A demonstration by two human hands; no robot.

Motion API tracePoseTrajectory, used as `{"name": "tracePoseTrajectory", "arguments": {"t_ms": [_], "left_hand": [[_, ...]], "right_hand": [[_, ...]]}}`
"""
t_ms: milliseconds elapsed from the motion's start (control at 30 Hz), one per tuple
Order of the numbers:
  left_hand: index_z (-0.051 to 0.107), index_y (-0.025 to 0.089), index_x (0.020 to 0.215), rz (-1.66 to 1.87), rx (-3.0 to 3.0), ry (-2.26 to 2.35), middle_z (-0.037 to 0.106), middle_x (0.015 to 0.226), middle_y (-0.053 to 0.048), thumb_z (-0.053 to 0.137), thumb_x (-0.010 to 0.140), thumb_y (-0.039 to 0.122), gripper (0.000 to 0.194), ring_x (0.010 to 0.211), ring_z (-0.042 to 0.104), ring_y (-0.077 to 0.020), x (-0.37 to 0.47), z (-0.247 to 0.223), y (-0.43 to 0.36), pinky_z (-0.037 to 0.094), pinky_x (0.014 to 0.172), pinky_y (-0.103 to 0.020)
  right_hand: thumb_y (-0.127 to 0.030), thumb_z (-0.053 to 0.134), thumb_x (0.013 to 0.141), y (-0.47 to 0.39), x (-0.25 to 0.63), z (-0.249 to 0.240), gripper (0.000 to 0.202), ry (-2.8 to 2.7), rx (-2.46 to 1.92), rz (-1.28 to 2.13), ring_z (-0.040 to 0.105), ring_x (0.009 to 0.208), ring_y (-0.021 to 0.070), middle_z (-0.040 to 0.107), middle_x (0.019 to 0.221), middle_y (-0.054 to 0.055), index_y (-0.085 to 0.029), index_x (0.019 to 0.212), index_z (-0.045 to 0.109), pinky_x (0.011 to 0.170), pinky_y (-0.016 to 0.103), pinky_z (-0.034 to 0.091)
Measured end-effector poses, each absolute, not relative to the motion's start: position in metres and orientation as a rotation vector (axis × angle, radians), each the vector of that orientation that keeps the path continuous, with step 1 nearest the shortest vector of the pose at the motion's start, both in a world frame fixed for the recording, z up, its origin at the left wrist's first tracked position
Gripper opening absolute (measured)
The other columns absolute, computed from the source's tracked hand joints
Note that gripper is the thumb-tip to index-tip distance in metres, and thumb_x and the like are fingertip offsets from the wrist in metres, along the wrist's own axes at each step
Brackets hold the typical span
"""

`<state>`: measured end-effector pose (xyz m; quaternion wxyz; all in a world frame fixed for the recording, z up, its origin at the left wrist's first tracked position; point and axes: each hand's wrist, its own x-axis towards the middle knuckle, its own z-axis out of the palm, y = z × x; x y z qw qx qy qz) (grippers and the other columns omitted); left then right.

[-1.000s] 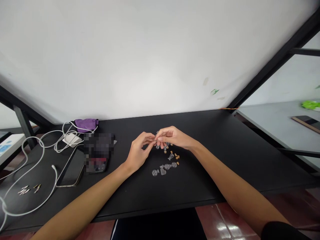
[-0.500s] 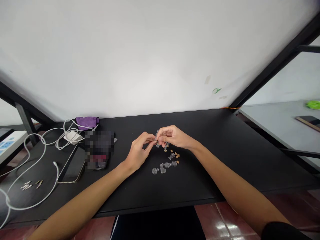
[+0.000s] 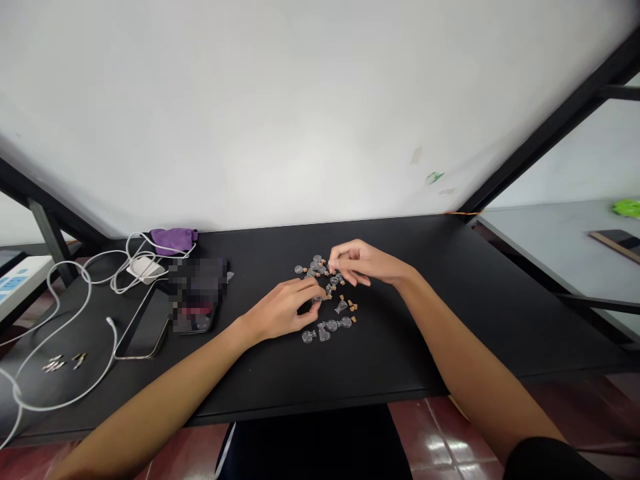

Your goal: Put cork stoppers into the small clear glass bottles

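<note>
White cable (image 3: 75,313) loops across the far left of the black table (image 3: 450,300), and beside it we see a white charger block (image 3: 144,268), a purple cloth (image 3: 173,238) and a dark phone (image 3: 147,327) lying flat; a blurred patch sits just right of that, and we can read no brand, label or writing anywhere.

Moving in, our left hand (image 3: 285,310) rests low on the table, its fingertips pinched together over something small at the edge of the cluster. We think it is a cork or a vial neck, but it is too tiny to tell.

Clear glass vials (image 3: 327,327) lie scattered just beyond those fingertips, a row of them toward us and another bunch (image 3: 313,267) farther back, with tan corks (image 3: 353,307) sprinkled between. The near vials lie on their sides, long axes running roughly left to right, and they sit just right of the left hand's pinch, so that hand is the nearer one to them.

Our right hand (image 3: 365,263) hovers over the far bunch, fingers curled in a loose pinch; whether it holds anything we cannot tell.

Far right, a grey surface (image 3: 550,247) carries a green object (image 3: 625,209).
</note>
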<state>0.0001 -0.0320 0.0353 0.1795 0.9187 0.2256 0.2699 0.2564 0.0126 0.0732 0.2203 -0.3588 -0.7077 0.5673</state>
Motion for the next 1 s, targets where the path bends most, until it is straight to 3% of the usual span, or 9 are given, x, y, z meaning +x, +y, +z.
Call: {"name": "tracePoseTrajectory", "arguments": {"t_ms": [167,333,500,633,767,900,1000], "left_hand": [[0.064,0.023,0.106,0.638,2.667,0.604,0.065,0.09,-0.002,0.051,0.095,0.012,0.02,0.077,0.062,-0.0168,0.0,0.033,-0.03,0.052,0.082,-0.03],[0.063,0.022,0.11,0.571,2.721,0.639,0.068,0.093,-0.002,0.054,0.095,0.014,0.019,0.083,0.066,-0.0176,0.001,0.032,-0.03,0.049,0.088,-0.033],[0.065,0.021,0.11,0.627,2.798,0.705,0.065,0.093,-0.004,0.054,0.103,0.024,0.013,0.086,0.064,-0.0202,0.002,0.031,-0.03,0.049,0.082,-0.034],[0.064,0.024,0.13,0.667,2.898,0.611,0.066,0.113,-0.009,0.047,0.105,0.013,0.032,0.099,0.065,-0.0225,0.003,0.035,-0.03,0.051,0.088,-0.036],[0.057,0.035,0.147,0.587,2.981,0.478,0.059,0.143,-0.011,0.043,0.103,0.004,0.055,0.121,0.06,-0.0271,0.009,0.037,-0.031,0.048,0.101,-0.043],[0.055,0.032,0.149,0.454,3.059,0.459,0.055,0.148,-0.012,0.044,0.103,0.003,0.055,0.128,0.057,-0.0301,0.013,0.034,-0.031,0.043,0.107,-0.049],[0.061,0.026,0.141,0.471,3.024,0.477,0.061,0.139,-0.012,0.047,0.104,0.008,0.043,0.122,0.059,-0.0291,0.012,0.034,-0.031,0.046,0.102,-0.045]], "right_hand": [[-0.044,0.078,0.088,0.015,0.274,0.081,0.031,-2.306,-1.077,1.801,0.046,0.034,0.0054,0.067,0.057,-0.003,-0.016,0.099,0.07,0.038,0.018,0.032],[-0.039,0.076,0.087,0.018,0.277,0.079,0.033,-2.402,-1.153,1.749,0.045,0.035,0.0053,0.067,0.058,-0.004,-0.016,0.11,0.072,0.041,0.019,0.033],[-0.033,0.072,0.087,0.019,0.276,0.074,0.03,-2.443,-1.169,1.743,0.044,0.035,0.0052,0.066,0.057,-0.005,-0.016,0.112,0.072,0.042,0.019,0.034],[-0.034,0.073,0.086,0.02,0.275,0.071,0.029,-2.467,-1.197,1.728,0.044,0.035,0.0054,0.066,0.057,-0.006,-0.016,0.109,0.073,0.042,0.02,0.034],[-0.035,0.074,0.085,0.019,0.273,0.072,0.027,-2.461,-1.224,1.743,0.045,0.036,0.0059,0.067,0.058,-0.005,-0.016,0.104,0.072,0.041,0.02,0.033],[-0.036,0.074,0.086,0.018,0.274,0.075,0.023,-2.469,-1.226,1.71,0.044,0.036,0.0059,0.065,0.057,-0.006,-0.017,0.099,0.07,0.04,0.02,0.033],[-0.036,0.073,0.088,0.016,0.276,0.079,0.021,-2.478,-1.245,1.628,0.043,0.036,0.0057,0.064,0.056,-0.006,-0.018,0.099,0.07,0.04,0.02,0.032]]}}
